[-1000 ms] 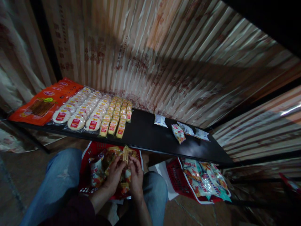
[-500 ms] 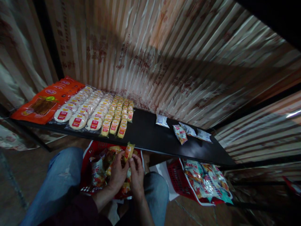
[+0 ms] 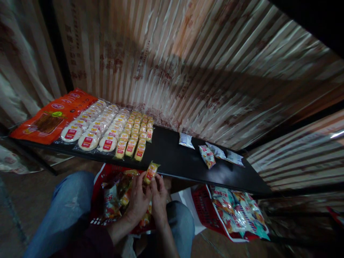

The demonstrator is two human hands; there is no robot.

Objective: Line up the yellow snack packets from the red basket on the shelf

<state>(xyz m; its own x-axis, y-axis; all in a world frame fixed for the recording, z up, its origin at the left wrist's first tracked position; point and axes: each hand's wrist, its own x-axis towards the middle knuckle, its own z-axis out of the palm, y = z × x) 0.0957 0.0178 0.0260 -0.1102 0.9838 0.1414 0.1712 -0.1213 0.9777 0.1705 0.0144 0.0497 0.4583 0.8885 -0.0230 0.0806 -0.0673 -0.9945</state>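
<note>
Between my two hands is a small yellow wrapped snack cake (image 3: 151, 172) with a red and white label, held upright above a red basket (image 3: 97, 200). My left hand (image 3: 138, 200) grips it from the left side, fingers closed. On its lower right, my right hand (image 3: 159, 196) pinches it too. Under my hands the basket holds more yellow wrapped cakes and a white-and-red snack bag (image 3: 111, 202). Beyond, on the black shelf (image 3: 172, 157), rows of matching yellow cakes (image 3: 130, 147) lie beside rows of round white wrapped crackers (image 3: 88, 141).
An orange snack bag (image 3: 51, 120) lies at the shelf's left end. Several small snack packets (image 3: 206, 156) are scattered toward its right. Below on the right, a second red basket (image 3: 204, 204) is full of snack bags (image 3: 236, 211). Striped curtain (image 3: 166, 64) hangs behind the shelf.
Both hands have shifted slightly right with the yellow snack cake, which now leans a little more to the right. The goods on the shelf are unchanged; the view has moved slightly.
</note>
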